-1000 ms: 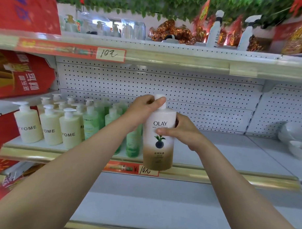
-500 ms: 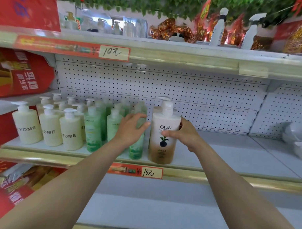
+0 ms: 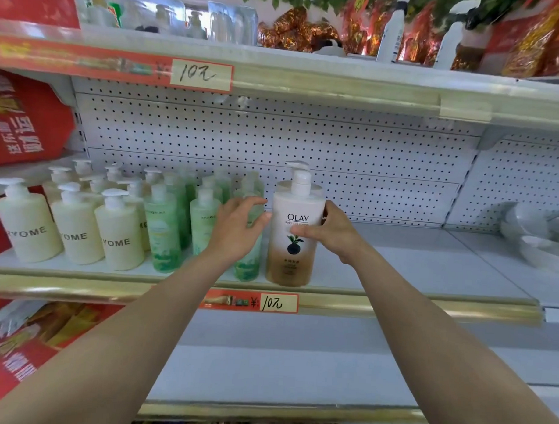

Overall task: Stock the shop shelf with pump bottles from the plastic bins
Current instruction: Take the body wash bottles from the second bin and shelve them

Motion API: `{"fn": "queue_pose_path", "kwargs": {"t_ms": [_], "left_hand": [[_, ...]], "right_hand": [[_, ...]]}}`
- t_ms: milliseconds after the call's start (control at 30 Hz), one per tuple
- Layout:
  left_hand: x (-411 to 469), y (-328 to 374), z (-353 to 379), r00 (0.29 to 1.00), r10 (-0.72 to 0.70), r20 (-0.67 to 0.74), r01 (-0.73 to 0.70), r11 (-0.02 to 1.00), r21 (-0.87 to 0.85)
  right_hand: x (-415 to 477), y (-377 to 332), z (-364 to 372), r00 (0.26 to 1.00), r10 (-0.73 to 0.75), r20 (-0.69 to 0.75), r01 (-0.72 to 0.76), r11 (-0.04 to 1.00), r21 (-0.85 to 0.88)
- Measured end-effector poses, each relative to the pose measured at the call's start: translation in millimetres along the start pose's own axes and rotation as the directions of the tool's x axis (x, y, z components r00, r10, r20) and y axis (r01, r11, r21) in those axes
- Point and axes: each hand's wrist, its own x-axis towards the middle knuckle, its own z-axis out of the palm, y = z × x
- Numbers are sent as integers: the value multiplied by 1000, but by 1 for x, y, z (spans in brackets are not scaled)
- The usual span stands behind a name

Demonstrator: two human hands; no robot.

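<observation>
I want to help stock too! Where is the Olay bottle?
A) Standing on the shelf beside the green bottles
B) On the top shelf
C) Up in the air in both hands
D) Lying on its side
A: the Olay bottle stands upright on the shelf, just right of the green bottles, with the right hand gripping it.

A shop aisle. White metal shelving (image 3: 428, 264) with a perforated back panel (image 3: 337, 144); gold-trimmed shelf edges (image 3: 395, 306) carry red price strips (image 3: 87, 59) with handwritten yellow "10元" tags (image 3: 200, 76). Identical cream pump bottles (image 3: 119, 238) and translucent green pump bottles (image 3: 161, 233) stand in rows.
</observation>
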Motion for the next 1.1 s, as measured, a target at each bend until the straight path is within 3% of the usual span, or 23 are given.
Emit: {"fn": "queue_pose_path", "kwargs": {"t_ms": [600, 767, 967, 1100], "left_hand": [[-5, -7, 11, 1000, 14, -12, -15, 999, -39], [-7, 2, 2, 1000, -1, 0, 1, 1000, 20], [-16, 44, -7, 991, 14, -137, 0, 995, 104], [-26, 95, 6, 984, 13, -176, 14, 988, 151]], "right_hand": [[-11, -9, 5, 996, 90, -6, -90, 993, -82], [-22, -15, 1, 993, 114, -8, -115, 984, -134], [-41, -34, -44, 984, -2, -178, -56, 946, -320], [-58, -43, -87, 980, -141, -137, 49, 852, -522]]}}
